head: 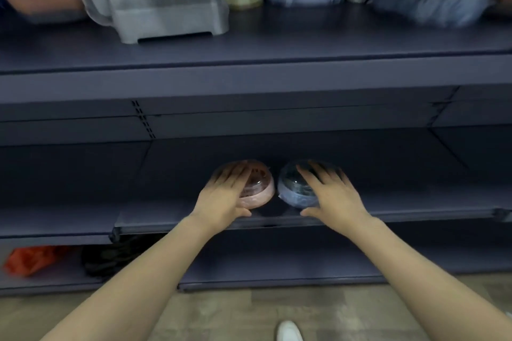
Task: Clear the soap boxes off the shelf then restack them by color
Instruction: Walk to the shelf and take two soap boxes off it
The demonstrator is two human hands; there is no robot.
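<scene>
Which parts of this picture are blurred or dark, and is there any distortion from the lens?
In the head view, the upper shelf goods are smeared by motion blur; the middle shelf lies in dim shadow; the pink soap box and blue soap box under the left hand and right hand are soft but readable; shelf edges bow slightly from the wide lens.
</scene>
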